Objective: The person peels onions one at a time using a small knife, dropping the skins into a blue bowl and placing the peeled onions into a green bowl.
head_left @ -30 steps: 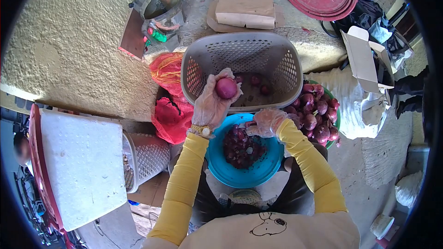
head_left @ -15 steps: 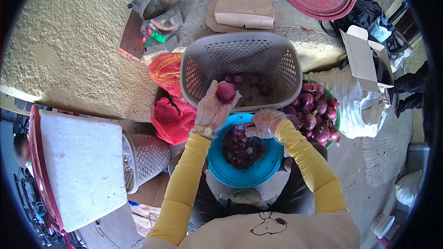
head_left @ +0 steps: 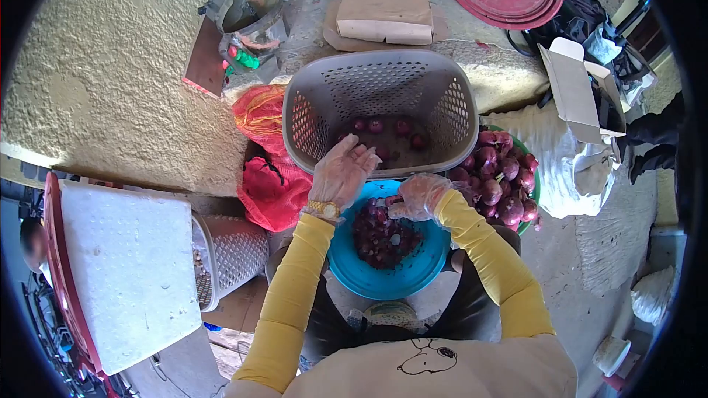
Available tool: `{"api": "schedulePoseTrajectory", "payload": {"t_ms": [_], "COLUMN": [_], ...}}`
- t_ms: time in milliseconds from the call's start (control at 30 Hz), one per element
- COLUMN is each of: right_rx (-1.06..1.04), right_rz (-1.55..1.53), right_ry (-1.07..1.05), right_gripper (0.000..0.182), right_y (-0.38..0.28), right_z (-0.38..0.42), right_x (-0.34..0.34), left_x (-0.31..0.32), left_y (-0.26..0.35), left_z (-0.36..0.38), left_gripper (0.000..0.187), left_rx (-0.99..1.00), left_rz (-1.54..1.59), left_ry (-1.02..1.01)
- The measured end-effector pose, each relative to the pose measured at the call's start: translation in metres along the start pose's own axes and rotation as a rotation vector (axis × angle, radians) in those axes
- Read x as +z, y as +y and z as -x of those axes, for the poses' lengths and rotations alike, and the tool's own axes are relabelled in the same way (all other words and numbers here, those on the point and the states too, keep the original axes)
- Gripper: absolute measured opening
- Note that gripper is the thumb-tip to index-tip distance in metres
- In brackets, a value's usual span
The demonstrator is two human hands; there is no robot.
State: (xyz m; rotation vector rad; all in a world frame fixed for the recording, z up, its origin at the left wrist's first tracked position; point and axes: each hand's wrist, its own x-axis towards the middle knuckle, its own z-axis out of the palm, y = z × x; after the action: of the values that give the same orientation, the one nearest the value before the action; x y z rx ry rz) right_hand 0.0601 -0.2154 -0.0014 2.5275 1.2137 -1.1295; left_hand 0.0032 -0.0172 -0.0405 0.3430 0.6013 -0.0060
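And there was the left hand (head_left: 344, 175), fingers apart and empty at the gray basket (head_left: 372, 77)'s near rim, onions (head_left: 403, 127) lying just beyond it, while the right hand (head_left: 418, 195), curled around a small tool (head_left: 394, 200), hung over the blue basin (head_left: 424, 269), set beneath seemingly to catch skins (head_left: 380, 242).
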Motion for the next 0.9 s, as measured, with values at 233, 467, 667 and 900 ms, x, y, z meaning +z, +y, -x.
{"api": "schedulePoseTrajectory", "payload": {"t_ms": [233, 467, 667, 900], "right_rx": [0.014, 0.062, 0.379, 0.868], "right_rz": [-0.011, -0.176, -0.565, -0.514], "right_ry": [-0.04, 0.126, 0.691, 0.808], "right_gripper": [0.065, 0.058, 0.058, 0.059], "right_y": [0.005, 0.06, 0.14, 0.215], "right_z": [0.007, 0.042, 0.104, 0.164], "right_x": [-0.009, -0.026, -0.012, 0.11], "left_x": [0.011, 0.014, 0.016, 0.016], "left_y": [0.014, 0.016, 0.014, 0.012], "left_z": [0.007, 0.011, 0.011, 0.009], "left_gripper": [0.033, 0.031, 0.029, 0.028], "left_rx": [0.066, 0.087, 0.08, 0.086], "left_rz": [0.006, 0.007, -0.015, -0.035], "left_ry": [-0.224, -0.178, -0.214, -0.224]}}
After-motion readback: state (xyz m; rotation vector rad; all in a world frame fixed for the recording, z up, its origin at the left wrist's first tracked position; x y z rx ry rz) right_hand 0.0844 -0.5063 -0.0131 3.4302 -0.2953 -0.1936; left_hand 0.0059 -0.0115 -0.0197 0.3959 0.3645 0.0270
